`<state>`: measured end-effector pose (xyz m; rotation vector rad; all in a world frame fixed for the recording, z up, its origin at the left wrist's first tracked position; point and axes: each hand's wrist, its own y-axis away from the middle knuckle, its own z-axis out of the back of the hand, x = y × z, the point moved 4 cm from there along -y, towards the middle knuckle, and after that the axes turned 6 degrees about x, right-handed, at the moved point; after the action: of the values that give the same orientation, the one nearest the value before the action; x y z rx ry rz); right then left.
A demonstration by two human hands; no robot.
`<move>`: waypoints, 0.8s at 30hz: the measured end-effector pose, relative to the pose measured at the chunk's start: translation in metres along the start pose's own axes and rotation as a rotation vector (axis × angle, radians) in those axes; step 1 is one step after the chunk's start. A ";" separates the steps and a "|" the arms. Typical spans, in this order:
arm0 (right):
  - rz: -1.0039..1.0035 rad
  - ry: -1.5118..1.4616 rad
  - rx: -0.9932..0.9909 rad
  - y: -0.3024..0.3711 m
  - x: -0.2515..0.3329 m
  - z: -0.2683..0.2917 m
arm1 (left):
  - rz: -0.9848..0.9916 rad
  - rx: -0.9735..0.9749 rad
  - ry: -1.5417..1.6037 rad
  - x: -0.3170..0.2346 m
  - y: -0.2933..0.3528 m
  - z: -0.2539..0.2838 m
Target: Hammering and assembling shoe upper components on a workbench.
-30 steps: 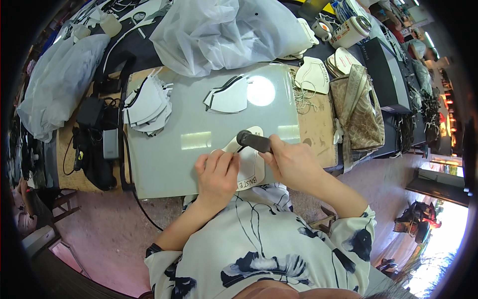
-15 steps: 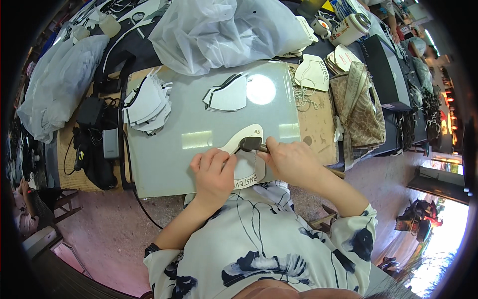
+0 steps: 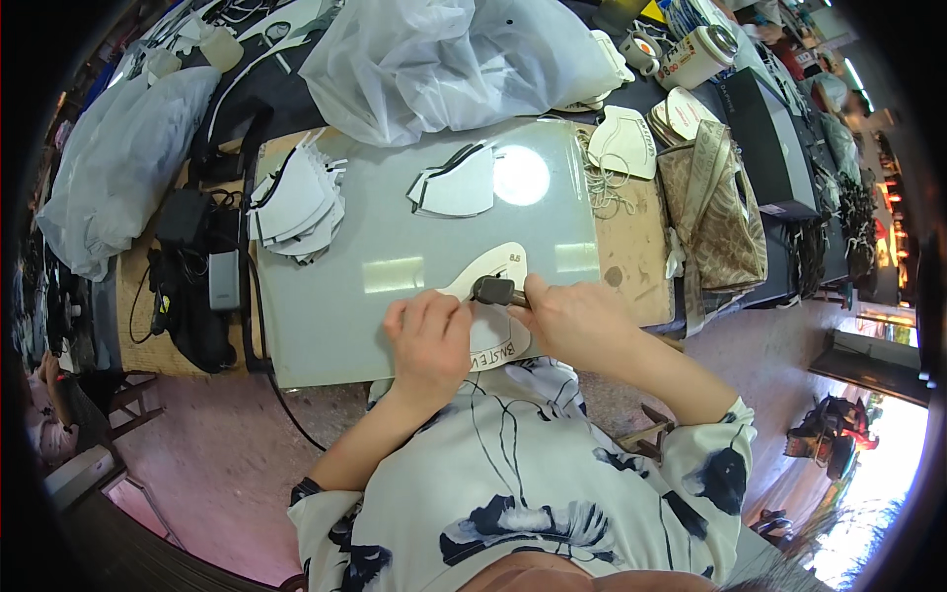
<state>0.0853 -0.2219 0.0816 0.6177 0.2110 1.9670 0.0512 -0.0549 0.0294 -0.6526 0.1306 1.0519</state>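
A cream template board [image 3: 501,259] with handwritten marks lies near the front edge of the grey glass-like work board [image 3: 340,340]. On it sits a paler piece [image 3: 490,326], with a dark strip by its upper edge. My left hand [image 3: 430,340] rests at the template's left side, fingers curled and pressed together on its edge; what lies under the fingertips is hidden. My right hand [image 3: 577,318] is closed round the short handle of a hammer. The dark hammer head [image 3: 490,289] is over the template, just right of my left fingertips.
A fanned stack of white pieces [image 3: 296,207] lies left on the board, a smaller stack [image 3: 454,185] farther back. Beyond is a large plastic bag [image 3: 444,69]. To the right are cream templates [image 3: 623,143], string and a patterned bag [image 3: 710,222]; left, a black cable and grey box [image 3: 224,281].
The hammer head has shifted slightly on the template, still close to my left fingertips. Both hands keep their grips, and the whole view has moved slightly.
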 end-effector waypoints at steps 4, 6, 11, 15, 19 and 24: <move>-0.013 0.019 0.034 -0.001 -0.003 -0.006 | 0.195 0.101 0.185 0.013 -0.004 0.015; -0.020 0.016 0.032 -0.001 -0.003 -0.006 | 0.138 0.087 0.200 0.017 -0.002 0.012; -0.012 0.017 0.030 0.000 -0.006 -0.006 | -0.032 0.057 0.095 0.012 0.004 0.008; 0.019 -0.025 -0.015 0.003 0.001 0.008 | -0.092 0.017 0.028 0.009 0.005 0.007; 0.043 0.017 0.014 0.000 0.006 0.000 | -0.070 0.007 0.046 0.009 0.003 0.006; 0.042 -0.045 -0.034 0.002 0.007 0.011 | -0.075 0.002 0.046 0.008 0.004 0.007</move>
<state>0.0866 -0.2181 0.0939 0.6479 0.1378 1.9914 0.0511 -0.0434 0.0299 -0.6752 0.1466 0.9646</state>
